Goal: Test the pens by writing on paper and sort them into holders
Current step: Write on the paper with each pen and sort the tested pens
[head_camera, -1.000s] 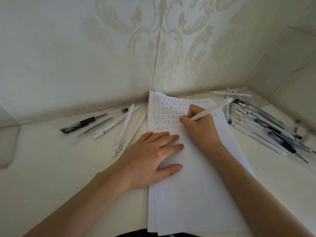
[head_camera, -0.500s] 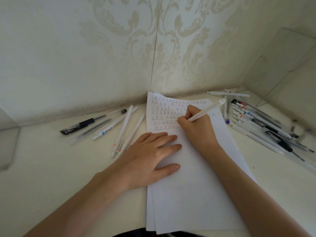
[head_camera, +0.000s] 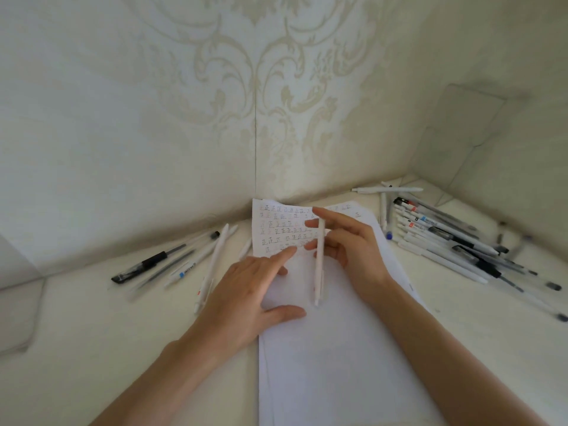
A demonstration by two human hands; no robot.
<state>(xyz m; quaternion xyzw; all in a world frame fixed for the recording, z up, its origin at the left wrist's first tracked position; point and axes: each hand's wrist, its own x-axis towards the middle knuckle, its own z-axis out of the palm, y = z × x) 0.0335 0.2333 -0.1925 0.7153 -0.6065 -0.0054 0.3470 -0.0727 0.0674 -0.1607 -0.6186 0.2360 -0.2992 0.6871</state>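
Observation:
A stack of white paper lies in front of me, its top rows filled with small written marks. My right hand holds a white pen between its fingers, lifted off the sheet and pointing down toward me. My left hand rests on the paper's left edge, index finger stretched toward the written marks, thumb on the sheet. A group of white and black pens lies to the left of the paper. A bigger pile of pens lies to the right.
Patterned wallpaper walls meet in a corner just behind the paper. A pale flat object sits at the far left edge of the desk. A clear panel leans against the right wall behind the pen pile.
My right hand stopped writing, lifted the pen off the paper and turned it so it points down toward me. My left hand's index finger stretched forward toward the marks.

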